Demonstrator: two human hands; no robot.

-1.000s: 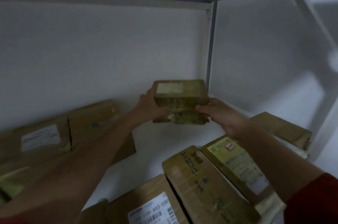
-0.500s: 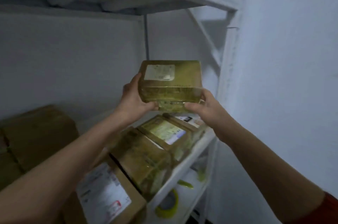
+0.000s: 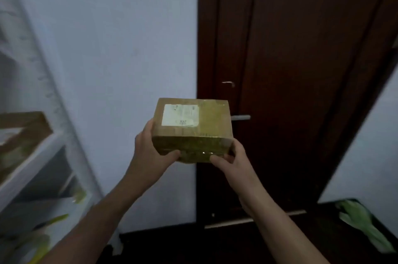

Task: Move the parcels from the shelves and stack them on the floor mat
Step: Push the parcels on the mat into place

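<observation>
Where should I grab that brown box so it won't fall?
Take the parcel by its left and right ends, one hand from each side, low near the bottom edge. That is how the left hand and right hand hold it now. Its sides are flat and it sits roughly level, white label up, so opposite ends likely give the steadiest hold.

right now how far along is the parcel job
Done: one parcel is off the shelf. In hand: left hand and right hand grip it at the near corners, in front of the door. Left: set it on the mat, which I cannot make out; at least one box still sits on the shelf.
</observation>
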